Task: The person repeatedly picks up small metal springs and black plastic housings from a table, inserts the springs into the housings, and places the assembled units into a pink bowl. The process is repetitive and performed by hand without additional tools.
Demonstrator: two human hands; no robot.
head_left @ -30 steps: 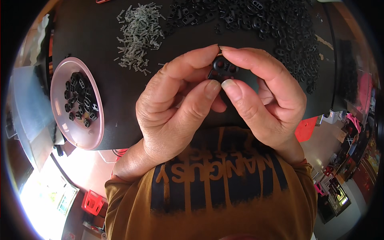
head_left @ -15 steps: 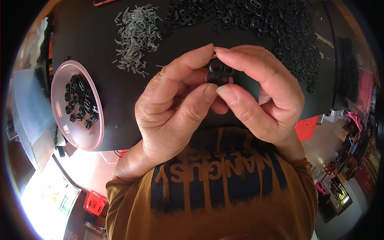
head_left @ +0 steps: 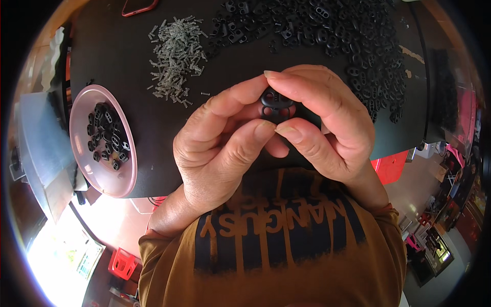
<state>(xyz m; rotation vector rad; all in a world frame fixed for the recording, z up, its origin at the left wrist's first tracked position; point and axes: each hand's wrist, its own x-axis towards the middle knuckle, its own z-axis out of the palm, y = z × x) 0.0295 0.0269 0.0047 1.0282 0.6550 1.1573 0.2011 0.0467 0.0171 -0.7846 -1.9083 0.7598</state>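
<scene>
1. Black two-hole piece [head_left: 276,97] is held right of the spring pile [head_left: 176,59], on the person's side; oval's long axis is set roughly sideways.
2. It is gripped between index fingers above and thumbs below, by left hand [head_left: 220,133] and right hand [head_left: 330,123] alike; finger gaps narrow, neither hand nearer.
3. Pink bowl [head_left: 89,171] is placed left of the spring pile, person's side.
4. Versus half a second ago: piece is turned squarer to view; sliver at index tips isn't seen.
</scene>
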